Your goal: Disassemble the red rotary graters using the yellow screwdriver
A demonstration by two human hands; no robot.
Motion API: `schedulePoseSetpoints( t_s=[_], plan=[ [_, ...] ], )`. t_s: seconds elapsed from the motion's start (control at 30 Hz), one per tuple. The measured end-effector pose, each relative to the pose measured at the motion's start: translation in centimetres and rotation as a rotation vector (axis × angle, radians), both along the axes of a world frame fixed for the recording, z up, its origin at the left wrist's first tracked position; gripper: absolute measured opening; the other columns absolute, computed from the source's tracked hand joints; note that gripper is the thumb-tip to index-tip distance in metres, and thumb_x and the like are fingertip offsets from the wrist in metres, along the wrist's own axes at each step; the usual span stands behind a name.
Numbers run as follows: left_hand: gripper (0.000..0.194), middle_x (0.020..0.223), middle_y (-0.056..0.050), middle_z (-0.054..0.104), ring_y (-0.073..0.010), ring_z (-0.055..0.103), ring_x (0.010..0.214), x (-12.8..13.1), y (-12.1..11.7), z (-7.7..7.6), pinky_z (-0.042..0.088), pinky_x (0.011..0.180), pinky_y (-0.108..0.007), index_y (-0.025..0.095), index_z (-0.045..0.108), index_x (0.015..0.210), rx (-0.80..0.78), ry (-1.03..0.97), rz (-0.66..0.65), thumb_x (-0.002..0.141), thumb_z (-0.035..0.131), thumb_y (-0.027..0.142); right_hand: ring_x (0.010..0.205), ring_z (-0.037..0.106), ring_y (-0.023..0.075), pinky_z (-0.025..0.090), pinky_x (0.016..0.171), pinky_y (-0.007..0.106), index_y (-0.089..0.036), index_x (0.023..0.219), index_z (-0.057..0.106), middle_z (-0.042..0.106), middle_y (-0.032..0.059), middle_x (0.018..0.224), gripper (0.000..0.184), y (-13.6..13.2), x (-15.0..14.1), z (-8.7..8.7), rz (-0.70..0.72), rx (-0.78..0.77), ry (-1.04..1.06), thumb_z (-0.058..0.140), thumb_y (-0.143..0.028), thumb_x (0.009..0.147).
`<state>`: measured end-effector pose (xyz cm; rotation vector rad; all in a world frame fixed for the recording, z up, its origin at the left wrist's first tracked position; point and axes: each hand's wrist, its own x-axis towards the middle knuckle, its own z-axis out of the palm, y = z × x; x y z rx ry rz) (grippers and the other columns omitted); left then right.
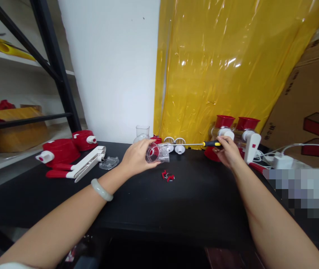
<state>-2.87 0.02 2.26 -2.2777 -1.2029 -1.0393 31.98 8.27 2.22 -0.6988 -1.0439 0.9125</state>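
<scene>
My left hand (137,156) grips a clear plastic grater housing (163,153), tilted on its side above the table, with a red part showing inside it. In my right hand (227,150) is a screwdriver (212,143) with a black and yellow handle. Its long metal shaft points left, level, and the tip reaches the right end of the housing; whether it touches a screw I cannot tell. Below the housing, small red clips (170,178) lie with tiny screws. Two white-ended grater drums (180,145) stand just behind.
Red bases (61,151), white crank handles (89,163) and a clear disc (109,163) lie on the left of the black table (148,209). Assembled red-and-white graters (247,125) stand at the right, beside a white charger (283,160) with cables. A clear hopper (143,131) is at the back.
</scene>
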Motion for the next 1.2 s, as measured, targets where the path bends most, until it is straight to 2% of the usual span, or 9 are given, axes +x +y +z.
schedulePoseSetpoints(
  t_s=[0.07, 0.13, 0.23, 0.4, 0.5, 0.77, 0.97, 1.2],
  plan=[
    [0.071, 0.123, -0.012, 0.061, -0.0305, 0.059, 0.112, 0.0, 0.0, 0.0, 0.049, 0.093, -0.046, 0.021, 0.044, 0.130, 0.001, 0.016, 0.009, 0.071, 0.071, 0.050, 0.048, 0.049, 0.0094, 0.038, 0.039, 0.021, -0.022, 0.070, 0.052, 0.053, -0.0048, 0.059, 0.044, 0.0, 0.3, -0.2, -0.004, -0.044, -0.056, 0.074, -0.059, 0.062],
    [0.071, 0.125, -0.012, 0.060, -0.0314, 0.059, 0.112, 0.0, 0.0, -0.1, 0.048, 0.093, -0.047, 0.020, 0.045, 0.130, -0.003, 0.031, 0.020, 0.071, 0.071, 0.049, 0.037, 0.044, 0.0105, 0.033, 0.033, 0.023, -0.022, 0.071, 0.055, 0.049, -0.0042, 0.047, 0.048, 0.2, 0.7, -0.6, -0.087, -0.102, -0.217, 0.059, -0.069, 0.072],
    [0.070, 0.125, -0.013, 0.060, -0.0318, 0.059, 0.112, 0.0, 0.0, -0.2, 0.048, 0.093, -0.047, 0.020, 0.046, 0.129, -0.012, 0.034, 0.017, 0.071, 0.071, 0.049, 0.030, 0.037, 0.0106, 0.027, 0.030, 0.024, -0.022, 0.067, 0.053, 0.041, -0.0056, 0.037, 0.049, 0.4, 1.2, -1.2, -0.180, -0.117, -0.402, 0.057, -0.070, 0.074],
    [0.069, 0.124, -0.012, 0.060, -0.0318, 0.059, 0.111, -0.1, 0.0, -0.1, 0.048, 0.093, -0.048, 0.023, 0.046, 0.129, -0.010, 0.017, -0.003, 0.070, 0.072, 0.047, 0.035, 0.030, 0.0065, 0.028, 0.033, 0.022, -0.023, 0.063, 0.046, 0.036, -0.0089, 0.040, 0.047, 0.6, 0.9, -1.5, -0.010, -0.045, -0.240, 0.071, -0.062, 0.067],
    [0.067, 0.124, -0.012, 0.060, -0.0312, 0.058, 0.113, -0.3, 0.0, 0.1, 0.047, 0.094, -0.046, 0.023, 0.047, 0.128, -0.004, 0.024, 0.007, 0.070, 0.071, 0.047, 0.037, 0.032, 0.0060, 0.029, 0.035, 0.020, -0.022, 0.062, 0.044, 0.034, -0.0088, 0.043, 0.048, 0.5, 0.6, -1.5, 0.045, -0.032, -0.215, 0.074, -0.059, 0.065],
    [0.069, 0.124, -0.012, 0.060, -0.0309, 0.058, 0.113, -0.6, 0.1, 0.4, 0.048, 0.093, -0.046, 0.023, 0.047, 0.128, 0.002, 0.026, 0.024, 0.070, 0.071, 0.049, 0.042, 0.037, 0.0046, 0.034, 0.039, 0.019, -0.021, 0.068, 0.049, 0.042, -0.0082, 0.052, 0.045, 0.3, 0.4, -1.4, 0.104, -0.035, -0.171, 0.078, -0.055, 0.063],
    [0.069, 0.122, -0.012, 0.061, -0.0314, 0.059, 0.112, -0.7, 0.2, 0.3, 0.049, 0.092, -0.046, 0.023, 0.048, 0.126, -0.024, 0.013, 0.017, 0.068, 0.072, 0.051, 0.044, 0.041, 0.0048, 0.040, 0.042, 0.020, -0.022, 0.073, 0.050, 0.048, -0.0078, 0.059, 0.043, 0.5, 0.5, -1.5, 0.068, -0.039, -0.177, 0.077, -0.054, 0.062],
    [0.068, 0.121, -0.011, 0.061, -0.0308, 0.060, 0.110, -0.5, 0.1, 0.2, 0.050, 0.092, -0.047, 0.024, 0.048, 0.126, -0.042, -0.009, 0.004, 0.068, 0.072, 0.051, 0.060, 0.052, 0.0099, 0.046, 0.050, 0.022, -0.023, 0.073, 0.049, 0.052, -0.0054, 0.072, 0.028, 0.5, 0.8, -1.3, 0.103, -0.033, -0.100, 0.072, -0.034, 0.061]
  ],
)
